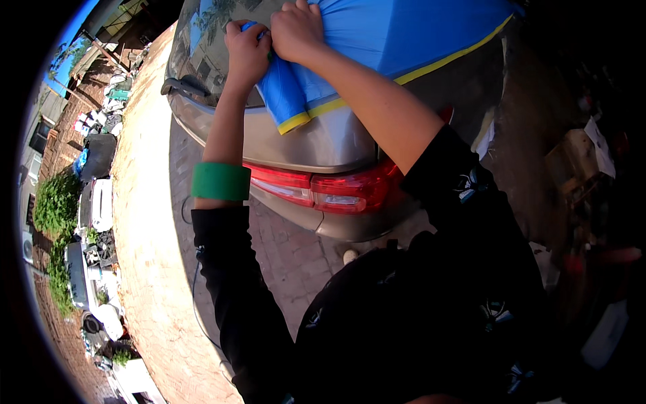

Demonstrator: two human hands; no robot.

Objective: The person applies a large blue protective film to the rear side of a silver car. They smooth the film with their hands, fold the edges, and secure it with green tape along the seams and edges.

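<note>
A blue sheet of masking film (431,34) with a yellow tape edge covers part of the car's rear window (202,57). From it hangs a partly unrolled blue film roll (281,94), its yellow end low on the tailgate. My left hand (247,54) is closed around the roll's upper part. Right beside it, my right hand (296,30) is closed, knuckles up, at the film's edge; its fingertips are hidden. A green tape roll (221,182) sits around my left wrist like a bracelet.
Below the hands are the beige-grey car's tailgate (330,141) and red tail light (343,192). A rear wiper (185,86) juts out at the left. A thin cable (195,289) lies on the paving. Piled car parts and clutter (101,202) line the far left; cardboard (575,158) stands at right.
</note>
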